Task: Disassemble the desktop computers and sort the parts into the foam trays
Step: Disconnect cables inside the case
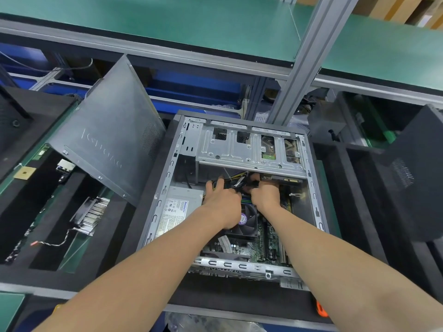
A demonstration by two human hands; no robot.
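While the desktop computer (165, 188) lies on its side at the centre of the worktop (227, 297) with its open face up, I read both hands inside the chassis.

1. Left hand (223, 200): the fingers curl round the cable bundle (236, 182) just below the drive cage (239, 149). The hand grips the bundle.
2. Right hand (265, 195): the fingers curl into the same bundle from the right side and are closed on it. The fingertips are buried among the cables, so I cannot tell which connector they hold.
3. Both forearms pass over the CPU fan (248, 226) and the motherboard (265, 245), which sit in the near half of the case.
4. Power supply (178, 212): it is mounted against the left wall of the case, just left of the left hand.
5. Side panel (112, 133): it is off the case and stands tilted, leaning to the left of the chassis.
6. Left foam tray (48, 238): a finned heatsink (92, 215) with a trailing wire lies in one compartment. A square processor chip (24, 173) rests on the foam at the far left, well apart from it.
7. Right foam tray (347, 188): it lies just beside the case. A black panel (412, 178) stands on its right side.
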